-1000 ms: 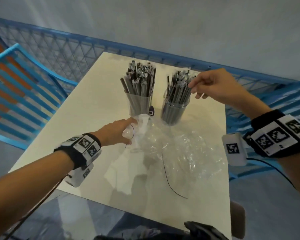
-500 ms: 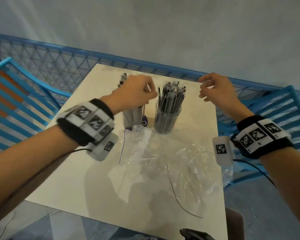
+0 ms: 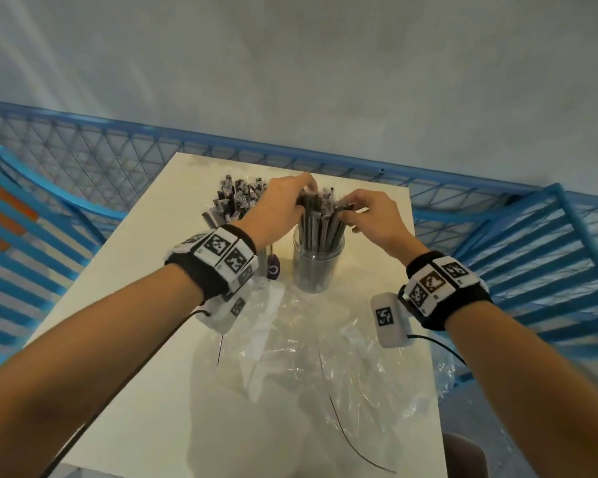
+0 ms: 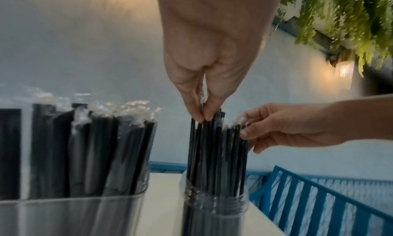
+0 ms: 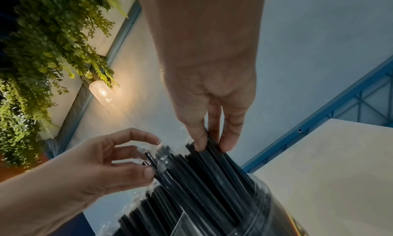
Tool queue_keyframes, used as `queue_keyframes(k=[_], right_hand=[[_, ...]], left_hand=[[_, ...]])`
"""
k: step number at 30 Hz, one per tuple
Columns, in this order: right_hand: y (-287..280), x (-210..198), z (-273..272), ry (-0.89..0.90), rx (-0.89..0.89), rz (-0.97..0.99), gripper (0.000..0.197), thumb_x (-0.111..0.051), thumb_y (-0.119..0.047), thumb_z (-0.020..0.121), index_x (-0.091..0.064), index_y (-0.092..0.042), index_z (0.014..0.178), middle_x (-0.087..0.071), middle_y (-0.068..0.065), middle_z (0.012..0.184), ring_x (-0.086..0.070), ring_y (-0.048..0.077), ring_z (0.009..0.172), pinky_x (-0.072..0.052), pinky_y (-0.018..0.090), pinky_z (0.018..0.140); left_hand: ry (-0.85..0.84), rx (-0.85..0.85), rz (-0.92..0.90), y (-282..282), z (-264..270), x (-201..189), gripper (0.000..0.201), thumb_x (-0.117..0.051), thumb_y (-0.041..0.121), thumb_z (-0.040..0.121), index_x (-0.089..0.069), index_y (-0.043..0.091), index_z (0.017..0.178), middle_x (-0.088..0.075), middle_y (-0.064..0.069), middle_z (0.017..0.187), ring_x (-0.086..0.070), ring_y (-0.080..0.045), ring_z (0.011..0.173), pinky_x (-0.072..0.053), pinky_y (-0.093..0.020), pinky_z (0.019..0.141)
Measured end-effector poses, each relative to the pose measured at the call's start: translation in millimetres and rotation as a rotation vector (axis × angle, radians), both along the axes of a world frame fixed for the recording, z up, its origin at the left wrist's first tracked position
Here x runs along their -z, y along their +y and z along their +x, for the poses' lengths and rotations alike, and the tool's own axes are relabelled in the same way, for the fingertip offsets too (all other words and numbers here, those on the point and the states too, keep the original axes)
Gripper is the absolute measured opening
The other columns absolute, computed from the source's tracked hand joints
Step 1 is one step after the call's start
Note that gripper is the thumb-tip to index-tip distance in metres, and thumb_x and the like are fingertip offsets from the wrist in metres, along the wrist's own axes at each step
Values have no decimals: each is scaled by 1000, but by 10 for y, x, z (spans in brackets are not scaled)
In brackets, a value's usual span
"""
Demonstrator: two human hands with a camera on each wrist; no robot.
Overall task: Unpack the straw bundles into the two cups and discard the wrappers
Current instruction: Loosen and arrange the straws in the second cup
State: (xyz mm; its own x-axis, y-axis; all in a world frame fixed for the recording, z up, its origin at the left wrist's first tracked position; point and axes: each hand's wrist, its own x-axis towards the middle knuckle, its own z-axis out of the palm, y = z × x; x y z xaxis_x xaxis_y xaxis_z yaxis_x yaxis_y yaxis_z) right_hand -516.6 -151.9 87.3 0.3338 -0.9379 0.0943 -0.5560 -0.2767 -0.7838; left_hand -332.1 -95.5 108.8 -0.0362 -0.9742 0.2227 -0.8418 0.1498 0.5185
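Note:
Two clear cups stand at the far end of the white table [image 3: 145, 391]. The left cup [image 4: 74, 211] holds thick black straws [image 3: 237, 201] in clear sleeves. In the right cup [image 3: 317, 270] stand thin black straws [image 3: 320, 229]. My left hand [image 3: 304, 196] pinches the straw tops on their left side, with fingertips [image 4: 201, 117] closed together. On the right side my right hand [image 3: 347, 210] pinches a few straw tops between thumb and fingers [image 5: 199, 144]. Empty clear wrappers [image 3: 325, 360] lie crumpled on the table in front of the cups.
Thin black ties [image 3: 346, 436] lie on the wrappers. A small purple object [image 3: 273, 270] sits between the cups. Blue slatted chairs [image 3: 32, 243] [image 3: 539, 270] flank the table. A blue mesh railing [image 3: 118, 153] runs behind it.
My left hand let go of the wrapper, rose past the left cup and now pinches the right cup's straws. My right hand drew back, then returned to the same straws.

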Motion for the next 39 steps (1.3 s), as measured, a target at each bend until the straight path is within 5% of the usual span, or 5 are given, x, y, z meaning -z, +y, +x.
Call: queue_keyframes(k=[15, 20, 24, 33, 39], right_hand=[[-11, 41, -184, -60, -7, 82, 25, -75, -1, 75, -67, -9, 97, -72, 9, 89, -70, 21, 81, -57, 29, 81], [-83, 36, -181, -139, 31, 40, 21, -70, 4, 77, -65, -10, 91, -71, 11, 87, -71, 26, 83, -59, 39, 80], [-120, -13, -135, -171, 106, -14, 29, -49, 10, 82, -64, -11, 94, -65, 6, 87, -68, 24, 82, -59, 36, 73], [-256, -103, 5, 127, -99, -70, 48, -44, 4, 93, -57, -25, 129, -58, -2, 114, -53, 12, 97, -43, 28, 90], [-298, -140, 164, 240, -207, -118, 19, -62, -4, 87, -71, -8, 103, -68, 4, 97, -58, 13, 88, -47, 38, 94]], left_hand=[[-61, -85, -303, 180, -98, 123, 28, -52, 8, 90, -54, 11, 118, -50, -8, 117, -55, -16, 67, -40, -21, 50], [-535, 200, -218, 244, -246, 406, 62, -33, 50, 96, -27, 18, 149, -24, -5, 158, -28, -24, 142, -20, -51, 114], [-692, 248, 29, 243, -188, 616, 62, -28, 56, 97, -18, 28, 151, 5, 2, 162, 2, -25, 149, -4, -58, 116], [39, 20, -244, 44, -40, 157, 30, -46, 10, 97, -57, 10, 125, -55, -8, 129, -59, -23, 106, -41, -26, 93], [-144, -62, 222, -386, 22, 133, 36, -49, 9, 95, -54, 11, 130, -58, -20, 124, -58, -36, 108, -45, -38, 91]])
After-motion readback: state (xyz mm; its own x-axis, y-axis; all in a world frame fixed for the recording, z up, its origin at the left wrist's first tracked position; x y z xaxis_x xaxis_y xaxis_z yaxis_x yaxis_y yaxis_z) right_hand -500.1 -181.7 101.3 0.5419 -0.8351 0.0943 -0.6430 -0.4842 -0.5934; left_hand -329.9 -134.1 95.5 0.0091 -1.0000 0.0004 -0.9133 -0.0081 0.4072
